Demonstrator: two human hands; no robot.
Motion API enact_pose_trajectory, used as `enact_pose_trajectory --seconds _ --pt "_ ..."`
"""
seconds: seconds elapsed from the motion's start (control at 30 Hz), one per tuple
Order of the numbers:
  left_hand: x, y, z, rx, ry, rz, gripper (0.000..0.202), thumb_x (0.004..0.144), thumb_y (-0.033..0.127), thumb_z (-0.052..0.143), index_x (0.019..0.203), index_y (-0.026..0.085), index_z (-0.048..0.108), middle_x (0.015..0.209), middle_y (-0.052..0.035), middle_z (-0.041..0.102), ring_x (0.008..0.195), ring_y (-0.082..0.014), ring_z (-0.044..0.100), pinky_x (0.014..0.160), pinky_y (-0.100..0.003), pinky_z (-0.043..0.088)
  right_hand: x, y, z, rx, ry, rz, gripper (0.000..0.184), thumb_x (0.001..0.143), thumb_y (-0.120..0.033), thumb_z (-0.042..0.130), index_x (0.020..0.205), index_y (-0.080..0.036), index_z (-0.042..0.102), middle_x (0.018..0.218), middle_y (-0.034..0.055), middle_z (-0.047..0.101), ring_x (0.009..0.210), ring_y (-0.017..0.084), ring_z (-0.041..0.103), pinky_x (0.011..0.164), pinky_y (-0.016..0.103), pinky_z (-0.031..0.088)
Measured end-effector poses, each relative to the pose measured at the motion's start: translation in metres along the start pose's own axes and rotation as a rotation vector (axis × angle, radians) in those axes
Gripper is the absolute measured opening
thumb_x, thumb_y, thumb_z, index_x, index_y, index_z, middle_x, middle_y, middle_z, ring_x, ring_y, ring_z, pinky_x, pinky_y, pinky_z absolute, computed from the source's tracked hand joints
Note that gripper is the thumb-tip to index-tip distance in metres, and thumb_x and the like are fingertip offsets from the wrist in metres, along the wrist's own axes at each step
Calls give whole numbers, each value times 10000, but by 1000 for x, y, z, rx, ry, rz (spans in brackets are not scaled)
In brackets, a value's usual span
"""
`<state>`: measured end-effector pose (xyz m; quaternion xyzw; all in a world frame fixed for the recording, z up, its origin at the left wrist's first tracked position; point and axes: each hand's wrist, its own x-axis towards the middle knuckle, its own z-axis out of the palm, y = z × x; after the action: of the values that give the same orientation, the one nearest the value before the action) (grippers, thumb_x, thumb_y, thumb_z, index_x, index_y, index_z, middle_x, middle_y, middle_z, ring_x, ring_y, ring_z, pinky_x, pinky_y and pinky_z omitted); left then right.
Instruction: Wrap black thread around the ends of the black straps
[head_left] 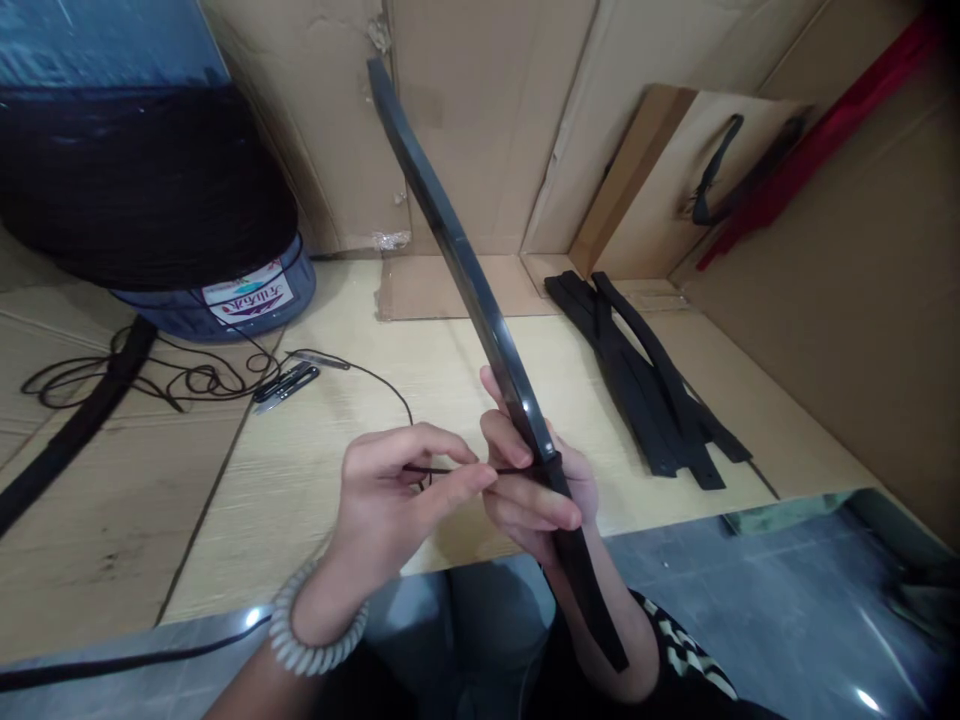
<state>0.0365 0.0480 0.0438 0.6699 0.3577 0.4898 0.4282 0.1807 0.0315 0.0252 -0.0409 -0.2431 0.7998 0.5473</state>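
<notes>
Near the counter's front edge [225, 612], the left hand [397, 500] pinches a thin black cord [450, 470] taut against a long curved black sword-shaped piece [465, 270], which the right hand [540, 500] grips tilted upright, fingers closed around it, steadying it against the cord's pull

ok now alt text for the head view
The person's left hand pinches a black cord wound around a long curved black strip, held tilted in the right hand. A spool of black cord, small snips and a pile of black strips lie nearby.
</notes>
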Motion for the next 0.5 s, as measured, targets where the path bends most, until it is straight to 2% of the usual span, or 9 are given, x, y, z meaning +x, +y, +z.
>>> enact_pose_trajectory --seconds 0.07,0.13,0.27,0.37,0.5 --pt "-1 3 -1 -61 2 0 144 739 212 732 630 183 643 512 37 567 435 -53 419 397 -185 316 0 1 -2 84 -32 32 317 926 -289 471 1238 -254 514 744 -92 509 307 -37 315 303 78 304" --pt "-2 5 0 -111 -25 -44 117 737 170 721 637 186 663 491 43 567 420 -50 424 386 -176 313 1 3 -3 149 -54 28 298 945 -278 442 1228 -248 531 759 -94 526 300 -44 278 287 70 260" --pt "-6 5 4 -90 -29 -112 54 752 211 711 701 194 699 498 29 574 426 -68 430 396 -204 311 0 9 -6 141 -71 17 294 938 -336 464 1204 -262 567 769 -96 562 270 -43 205 244 78 202" --pt "-5 6 5 -21 -12 -123 87 745 238 713 675 193 687 460 33 502 409 -70 371 388 -223 243 -2 11 -9 106 -33 82 311 914 -379 492 1200 -287 575 764 -90 588 274 -30 231 255 84 252" --pt "3 13 3 65 -65 -72 164 738 204 697 587 184 638 391 72 326 379 -40 220 367 -212 143 -3 9 -6 110 -86 55 310 894 -296 511 1199 -291 566 912 -91 640 293 -38 251 275 78 310"
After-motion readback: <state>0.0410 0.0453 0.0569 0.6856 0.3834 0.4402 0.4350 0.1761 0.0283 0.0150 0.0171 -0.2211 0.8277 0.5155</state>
